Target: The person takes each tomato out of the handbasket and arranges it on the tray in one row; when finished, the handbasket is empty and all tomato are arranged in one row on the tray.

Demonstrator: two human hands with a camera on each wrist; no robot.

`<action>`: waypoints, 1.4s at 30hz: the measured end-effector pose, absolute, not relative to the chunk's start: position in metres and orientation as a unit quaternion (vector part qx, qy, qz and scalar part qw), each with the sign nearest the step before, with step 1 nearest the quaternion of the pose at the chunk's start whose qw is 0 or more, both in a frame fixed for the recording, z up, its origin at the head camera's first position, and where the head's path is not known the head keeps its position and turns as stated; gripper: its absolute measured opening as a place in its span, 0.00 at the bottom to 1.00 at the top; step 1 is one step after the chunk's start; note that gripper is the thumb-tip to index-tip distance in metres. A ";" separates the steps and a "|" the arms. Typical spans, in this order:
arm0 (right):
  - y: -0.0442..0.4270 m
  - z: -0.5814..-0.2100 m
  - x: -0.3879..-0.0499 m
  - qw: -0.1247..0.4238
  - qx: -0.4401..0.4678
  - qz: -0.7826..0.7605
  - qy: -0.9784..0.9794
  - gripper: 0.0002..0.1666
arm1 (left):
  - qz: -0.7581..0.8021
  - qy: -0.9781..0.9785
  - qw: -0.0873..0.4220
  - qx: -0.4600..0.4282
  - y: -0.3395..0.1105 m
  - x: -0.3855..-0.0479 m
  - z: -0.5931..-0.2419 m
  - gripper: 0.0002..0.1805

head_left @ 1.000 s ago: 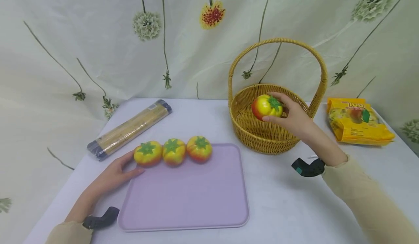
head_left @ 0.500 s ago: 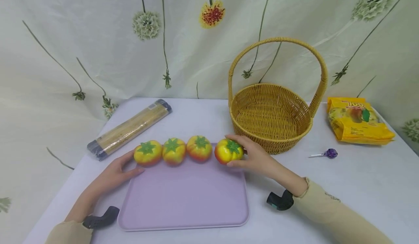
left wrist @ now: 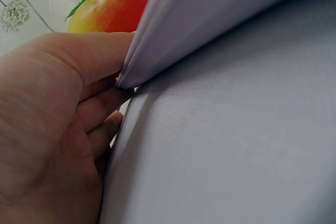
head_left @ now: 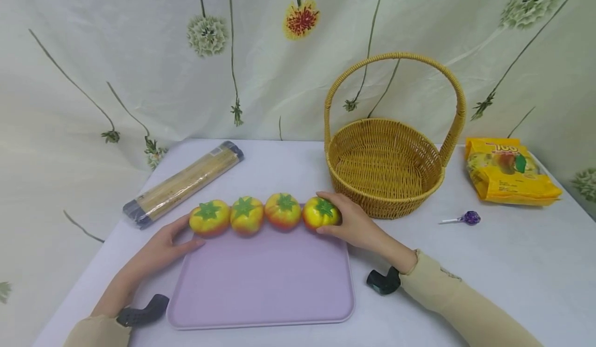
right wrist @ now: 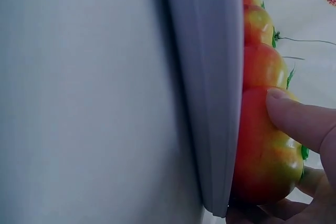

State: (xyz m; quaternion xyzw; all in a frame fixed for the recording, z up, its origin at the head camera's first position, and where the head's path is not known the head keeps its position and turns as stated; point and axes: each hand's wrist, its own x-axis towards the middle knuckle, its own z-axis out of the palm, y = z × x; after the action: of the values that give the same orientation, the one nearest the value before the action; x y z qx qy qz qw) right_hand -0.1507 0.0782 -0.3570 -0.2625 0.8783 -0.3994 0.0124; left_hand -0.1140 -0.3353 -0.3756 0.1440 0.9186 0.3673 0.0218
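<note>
Yellow-red toy tomatoes with green leafy tops stand in a row along the far edge of a lilac tray (head_left: 267, 285). My right hand (head_left: 354, 222) grips the rightmost tomato (head_left: 319, 215), which touches its neighbour (head_left: 283, 211); in the right wrist view the thumb presses its side. Beside the leftmost tomato (head_left: 209, 219), my left hand (head_left: 163, 246) holds the tray's far left corner. In the left wrist view, that hand's thumb (left wrist: 105, 56) lies over the tray rim with the fingers curled below it. Another tomato (head_left: 247, 215) sits between these.
Behind the right hand stands a wicker basket (head_left: 386, 202) with a tall arched handle. A purple-wrapped lollipop (head_left: 469, 217) and a yellow candy bag (head_left: 509, 174) lie to the right. A wrapped bundle of wooden sticks (head_left: 186, 181) lies at the back left.
My right hand has brought its tomato from over the basket leftward and down to the tray's far right corner, against the row. The left hand has stayed in place.
</note>
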 end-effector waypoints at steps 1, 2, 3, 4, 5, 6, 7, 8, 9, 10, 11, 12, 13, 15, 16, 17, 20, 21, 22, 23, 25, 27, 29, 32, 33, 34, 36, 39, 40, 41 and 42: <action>0.078 -0.357 -0.151 0.009 -0.263 -0.396 0.879 0.42 | 0.368 0.919 0.023 0.143 -0.336 -0.114 -0.375 0.40; 0.078 -0.358 -0.151 0.006 -0.264 -0.394 0.880 0.42 | 0.368 0.918 0.024 0.143 -0.336 -0.114 -0.375 0.40; 0.078 -0.358 -0.151 0.005 -0.263 -0.393 0.881 0.42 | 0.368 0.918 0.025 0.142 -0.336 -0.114 -0.375 0.40; 0.078 -0.357 -0.151 0.004 -0.262 -0.392 0.882 0.42 | 0.369 0.918 0.025 0.143 -0.336 -0.114 -0.375 0.41; 0.078 -0.357 -0.151 0.003 -0.262 -0.391 0.882 0.43 | 0.369 0.918 0.026 0.144 -0.337 -0.115 -0.375 0.41; 0.078 -0.357 -0.151 0.002 -0.262 -0.390 0.883 0.43 | 0.369 0.918 0.026 0.145 -0.337 -0.115 -0.376 0.41; 0.078 -0.357 -0.151 0.001 -0.262 -0.389 0.883 0.43 | 0.369 0.917 0.025 0.146 -0.337 -0.115 -0.376 0.40; 0.078 -0.357 -0.151 0.003 -0.261 -0.390 0.883 0.43 | 0.370 0.917 0.025 0.147 -0.337 -0.115 -0.376 0.40; 0.078 -0.357 -0.151 0.004 -0.259 -0.391 0.883 0.44 | 0.370 0.917 0.024 0.147 -0.337 -0.116 -0.376 0.40; 0.079 -0.357 -0.151 0.004 -0.258 -0.390 0.884 0.44 | 0.371 0.917 0.024 0.148 -0.337 -0.116 -0.377 0.40; 0.079 -0.357 -0.151 0.004 -0.258 -0.390 0.884 0.44 | 0.372 0.916 0.023 0.148 -0.337 -0.116 -0.377 0.40; 0.079 -0.357 -0.151 0.003 -0.258 -0.390 0.884 0.44 | 0.371 0.916 0.022 0.149 -0.337 -0.117 -0.377 0.40; 0.079 -0.357 -0.150 0.003 -0.256 -0.390 0.884 0.45 | 0.373 0.916 0.021 0.149 -0.337 -0.117 -0.377 0.40; 0.079 -0.358 -0.150 0.000 -0.257 -0.390 0.884 0.45 | 0.375 0.915 0.023 0.147 -0.337 -0.117 -0.377 0.40; 0.079 -0.358 -0.150 -0.002 -0.259 -0.389 0.884 0.45 | 0.377 0.914 0.024 0.146 -0.337 -0.117 -0.377 0.40; 0.079 -0.358 -0.150 -0.003 -0.260 -0.388 0.884 0.45 | 0.377 0.914 0.024 0.144 -0.337 -0.117 -0.377 0.40; 0.079 -0.358 -0.149 -0.006 -0.267 -0.387 0.883 0.45 | 0.379 0.915 0.028 0.139 -0.338 -0.116 -0.376 0.41; 0.079 -0.358 -0.149 -0.006 -0.269 -0.387 0.882 0.45 | 0.378 0.915 0.027 0.139 -0.338 -0.116 -0.376 0.41; 0.079 -0.357 -0.148 -0.006 -0.272 -0.386 0.882 0.45 | 0.378 0.915 0.026 0.140 -0.338 -0.116 -0.376 0.41; 0.079 -0.357 -0.147 -0.007 -0.274 -0.385 0.881 0.46 | 0.377 0.915 0.025 0.140 -0.338 -0.115 -0.376 0.41; 0.080 -0.353 -0.145 -0.008 -0.281 -0.381 0.881 0.47 | 0.377 0.915 0.023 0.142 -0.339 -0.115 -0.376 0.41; 0.081 -0.349 -0.141 -0.012 -0.288 -0.370 0.883 0.48 | 0.376 0.916 0.022 0.142 -0.339 -0.114 -0.376 0.41; 0.082 -0.342 -0.137 -0.021 -0.299 -0.358 0.884 0.49 | 0.374 0.916 0.020 0.143 -0.339 -0.114 -0.375 0.41; 0.086 -0.330 -0.130 -0.034 -0.313 -0.344 0.884 0.49 | 0.370 0.918 0.015 0.145 -0.339 -0.115 -0.375 0.41; 0.088 -0.326 -0.127 -0.037 -0.317 -0.343 0.884 0.49 | 0.370 0.917 0.013 0.147 -0.339 -0.115 -0.376 0.40; 0.090 -0.322 -0.124 -0.037 -0.319 -0.345 0.882 0.49 | 0.371 0.917 0.013 0.149 -0.338 -0.116 -0.376 0.40; 0.097 -0.315 -0.117 -0.030 -0.318 -0.350 0.881 0.48 | 0.370 0.917 0.015 0.150 -0.338 -0.117 -0.376 0.41; 0.113 -0.307 -0.108 -0.020 -0.312 -0.358 0.880 0.47 | 0.370 0.917 0.020 0.145 -0.340 -0.116 -0.374 0.43; 0.120 -0.305 -0.106 -0.016 -0.307 -0.360 0.881 0.47 | 0.366 0.919 0.022 0.143 -0.341 -0.115 -0.372 0.44; 0.128 -0.304 -0.104 -0.015 -0.303 -0.359 0.883 0.46 | 0.360 0.921 0.021 0.144 -0.342 -0.114 -0.369 0.45; 0.138 -0.303 -0.102 -0.015 -0.297 -0.355 0.886 0.45 | 0.353 0.924 0.021 0.145 -0.344 -0.112 -0.365 0.45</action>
State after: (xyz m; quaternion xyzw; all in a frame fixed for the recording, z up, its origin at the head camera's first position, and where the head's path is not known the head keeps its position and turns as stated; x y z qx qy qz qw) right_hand -0.1018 0.1379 -0.3031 -0.2969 0.8863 -0.3551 -0.0150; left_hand -0.1125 -0.3439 -0.3650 0.1455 0.9238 0.3535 0.0214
